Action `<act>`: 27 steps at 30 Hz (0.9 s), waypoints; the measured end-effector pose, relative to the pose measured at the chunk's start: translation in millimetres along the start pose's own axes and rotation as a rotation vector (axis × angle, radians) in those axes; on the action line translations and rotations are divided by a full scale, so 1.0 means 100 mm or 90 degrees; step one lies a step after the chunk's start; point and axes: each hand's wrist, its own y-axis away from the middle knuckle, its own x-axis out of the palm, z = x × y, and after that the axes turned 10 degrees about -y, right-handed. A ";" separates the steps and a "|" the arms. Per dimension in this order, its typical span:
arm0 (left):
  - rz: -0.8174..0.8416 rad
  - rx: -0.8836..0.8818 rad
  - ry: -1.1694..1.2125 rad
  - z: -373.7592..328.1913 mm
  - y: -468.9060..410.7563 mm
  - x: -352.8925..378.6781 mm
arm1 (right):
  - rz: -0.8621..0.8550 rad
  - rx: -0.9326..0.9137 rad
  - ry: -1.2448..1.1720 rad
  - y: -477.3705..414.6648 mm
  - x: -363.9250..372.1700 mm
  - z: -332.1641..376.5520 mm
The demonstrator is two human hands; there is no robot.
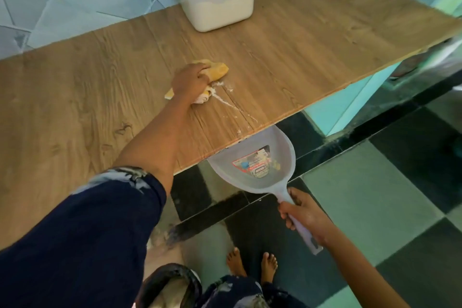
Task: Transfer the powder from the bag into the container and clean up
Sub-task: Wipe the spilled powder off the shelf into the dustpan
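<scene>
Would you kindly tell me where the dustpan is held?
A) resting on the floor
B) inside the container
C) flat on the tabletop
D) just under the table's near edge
D: the right hand grips the dustpan by its handle, its pan tucked under the table edge.

A loose navy sleeve (pixel 82 227) with pale print, a matching garment (pixel 232 292) at the legs, bare feet (pixel 269 264)
</scene>
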 end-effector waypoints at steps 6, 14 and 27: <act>0.087 0.202 0.061 -0.53 0.54 0.13 | -0.007 -0.013 -0.002 0.04 -0.01 0.01; 0.117 0.360 -0.028 -0.83 1.59 0.13 | 0.013 -0.019 0.029 0.15 -0.14 0.14; -0.117 -0.076 0.084 0.35 0.98 -0.34 | 0.047 -0.021 0.072 0.07 -0.19 0.12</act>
